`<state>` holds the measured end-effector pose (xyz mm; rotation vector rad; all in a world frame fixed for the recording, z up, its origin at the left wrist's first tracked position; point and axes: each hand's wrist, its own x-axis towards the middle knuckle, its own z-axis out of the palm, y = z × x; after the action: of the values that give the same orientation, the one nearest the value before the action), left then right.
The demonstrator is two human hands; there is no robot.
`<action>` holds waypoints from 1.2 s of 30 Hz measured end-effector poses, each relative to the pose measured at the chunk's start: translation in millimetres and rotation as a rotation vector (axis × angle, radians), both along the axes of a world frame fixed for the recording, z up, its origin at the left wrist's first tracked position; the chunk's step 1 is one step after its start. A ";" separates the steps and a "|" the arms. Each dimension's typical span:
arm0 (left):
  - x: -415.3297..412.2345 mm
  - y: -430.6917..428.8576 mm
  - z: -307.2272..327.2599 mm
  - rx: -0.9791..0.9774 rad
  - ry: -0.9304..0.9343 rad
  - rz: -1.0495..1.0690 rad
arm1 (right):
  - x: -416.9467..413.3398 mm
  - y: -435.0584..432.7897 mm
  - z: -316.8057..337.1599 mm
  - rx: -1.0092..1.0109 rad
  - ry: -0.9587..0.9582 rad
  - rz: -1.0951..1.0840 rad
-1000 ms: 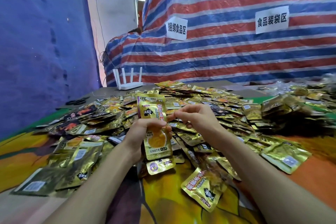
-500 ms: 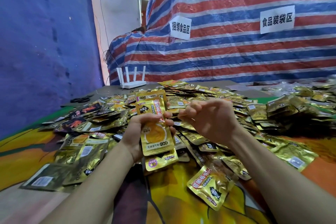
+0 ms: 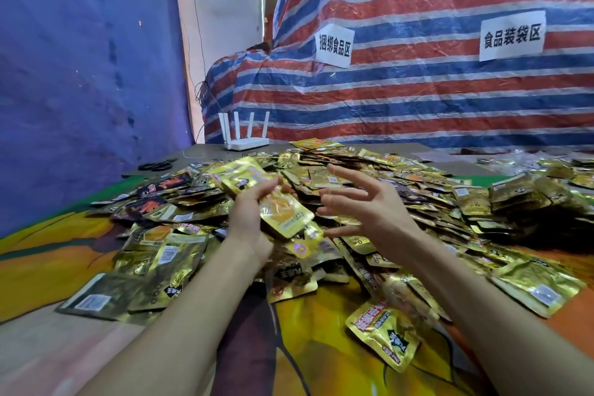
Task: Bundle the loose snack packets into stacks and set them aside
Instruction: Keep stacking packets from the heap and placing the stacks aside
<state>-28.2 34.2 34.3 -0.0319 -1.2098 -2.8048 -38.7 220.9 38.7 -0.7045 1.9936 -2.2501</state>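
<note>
The left hand [image 3: 249, 222] grips a small stack of snack packets [image 3: 283, 214], its fingers curled round the near edges; the flat, glossy gold foil pouches are fanned unevenly, the top one printed with an orange round shape. The stack is held just above the middle of the heap, tilted towards the far left. The right hand [image 3: 366, 209] hovers just beside it, holding nothing, its fingers [image 3: 347, 177] spread wide and slightly bent.

Below both hands the loose packets [image 3: 401, 177] lie in a crinkled, shiny heap across the tabletop [image 3: 199, 154], mostly gold, with a few dark ones bearing red print at the left. One gold pouch with red lettering [image 3: 384, 334] lies apart at the near right on a smooth printed cloth [image 3: 321, 363] of orange and yellow.

At the far left edge stand a white plastic router [image 3: 246, 140] with four upright antennas and black scissors [image 3: 156, 165]. Behind hangs a wrinkled woven tarp [image 3: 418, 96] in red, blue and white stripes, with two white paper signs [image 3: 334, 45] stuck on it.
</note>
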 end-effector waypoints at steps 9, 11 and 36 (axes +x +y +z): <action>0.4 -0.1 3.4 0.039 -0.055 0.349 | 25.2 -45.7 -17.6 0.315 0.319 -0.105; -1.0 3.3 3.4 0.049 -0.023 0.262 | 27.0 -53.7 -19.1 0.278 0.355 -0.158; 7.3 18.6 -1.1 0.165 0.010 -0.246 | 5.4 -34.3 -15.9 0.014 0.312 -0.377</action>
<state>-21.0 52.8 33.2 -0.1956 -1.0326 -3.1019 -33.4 186.6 22.8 -0.7765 2.4676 -2.4463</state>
